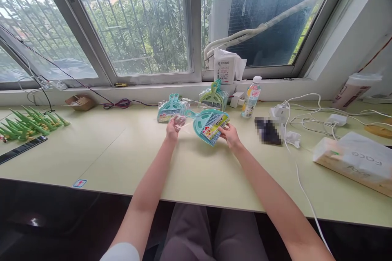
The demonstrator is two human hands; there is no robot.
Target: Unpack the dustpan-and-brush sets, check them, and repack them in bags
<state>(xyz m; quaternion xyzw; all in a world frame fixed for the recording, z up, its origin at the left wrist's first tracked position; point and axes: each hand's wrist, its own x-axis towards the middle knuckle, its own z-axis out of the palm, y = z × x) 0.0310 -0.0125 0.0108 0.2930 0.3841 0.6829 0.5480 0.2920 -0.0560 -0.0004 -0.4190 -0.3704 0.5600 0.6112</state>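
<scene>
At twelve o'clock, my right hand (232,136) grips a likely light dustpan-and-brush set (204,123) by its stiff rim; my left hand (172,129), slippery-looking plastic film (180,121)

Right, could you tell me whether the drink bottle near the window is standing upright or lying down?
Upright: the bottle stands on its base, with its white cap at the top.

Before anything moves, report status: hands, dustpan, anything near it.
Left hand pinching clear film. Right hand gripping dustpan, held over table. Green dustpans behind it; bottle behind, to the right.
</scene>
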